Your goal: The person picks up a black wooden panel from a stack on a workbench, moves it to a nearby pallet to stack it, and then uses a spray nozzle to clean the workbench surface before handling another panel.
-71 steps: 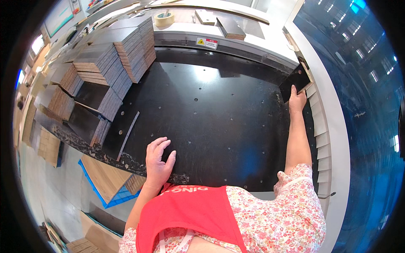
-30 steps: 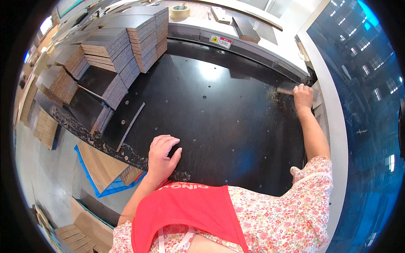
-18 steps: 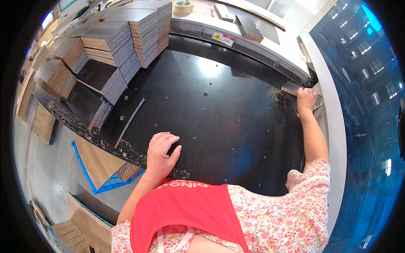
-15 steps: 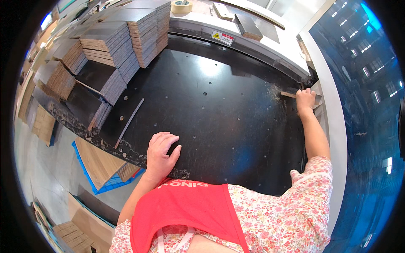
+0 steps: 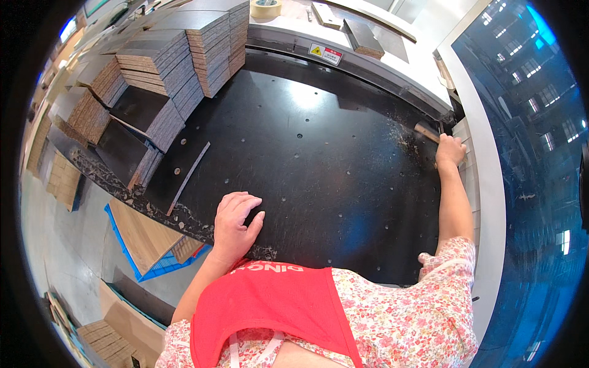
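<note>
My left hand [image 5: 236, 226] rests by the near edge of the black table [image 5: 288, 172], fingers loosely bent and thumb apart, holding nothing. At the table's right end, my right hand [image 5: 451, 150] is closed on a short wooden strip [image 5: 427, 133]. One end of the strip sticks out to the left of the fingers; the rest is hidden by the hand. Pale dust [image 5: 402, 136] lies on the tabletop beside it. A thin narrow offcut [image 5: 189, 178] lies to the left of my left hand.
Stacked cut boards [image 5: 153, 55] fill the table's far left corner. Along the far side runs a white ledge [image 5: 282, 29] carrying a tape roll [image 5: 265, 8] and a dark board piece [image 5: 363, 38]. A blue glossy panel [image 5: 521, 184] stands right. Boards on a blue pallet [image 5: 162, 268] sit below left.
My right hand has shifted slightly down and toward the right, and the wooden strip has turned to a steeper slant. My left hand has stayed in place.
</note>
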Available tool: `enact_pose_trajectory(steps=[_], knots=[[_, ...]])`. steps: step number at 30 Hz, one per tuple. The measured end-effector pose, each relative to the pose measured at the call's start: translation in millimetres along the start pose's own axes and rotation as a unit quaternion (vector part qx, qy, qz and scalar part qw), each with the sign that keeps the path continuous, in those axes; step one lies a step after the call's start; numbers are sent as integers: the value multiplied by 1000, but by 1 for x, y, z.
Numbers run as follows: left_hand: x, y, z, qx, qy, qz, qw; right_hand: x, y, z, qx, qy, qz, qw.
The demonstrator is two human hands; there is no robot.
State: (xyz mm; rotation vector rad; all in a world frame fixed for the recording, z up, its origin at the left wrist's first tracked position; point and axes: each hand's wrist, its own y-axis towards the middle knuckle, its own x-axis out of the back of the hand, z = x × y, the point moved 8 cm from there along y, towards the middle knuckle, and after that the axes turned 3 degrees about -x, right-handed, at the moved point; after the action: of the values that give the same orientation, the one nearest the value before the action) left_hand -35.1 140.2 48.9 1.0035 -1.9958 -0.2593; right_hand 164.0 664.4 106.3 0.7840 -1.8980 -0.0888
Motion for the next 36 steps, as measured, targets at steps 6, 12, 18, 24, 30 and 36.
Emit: enact_pose_trajectory(steps=[6, 12, 18, 24, 30, 36], knots=[[-3, 3, -2, -2, -5, 8, 1000, -38, 9, -51, -149, 632, -127, 750], [1, -1, 1, 0, -2, 4, 1000, -62, -5, -15, -137, 588, 10, 797], [-4, 3, -2, -7, -17, 5, 1000, -93, -8, -42, -137, 491, -79, 856], [-1, 0, 2, 4, -10, -2, 1000, -40, -30, 30, -220, 841, 92, 485], [1, 4, 0, -5, -13, 0, 1000, 35, -63, 143, -126, 943, 303, 56], [7, -6, 0, -21, 4, -23, 999, 150, -120, 239, -45, 894, 445, 28]])
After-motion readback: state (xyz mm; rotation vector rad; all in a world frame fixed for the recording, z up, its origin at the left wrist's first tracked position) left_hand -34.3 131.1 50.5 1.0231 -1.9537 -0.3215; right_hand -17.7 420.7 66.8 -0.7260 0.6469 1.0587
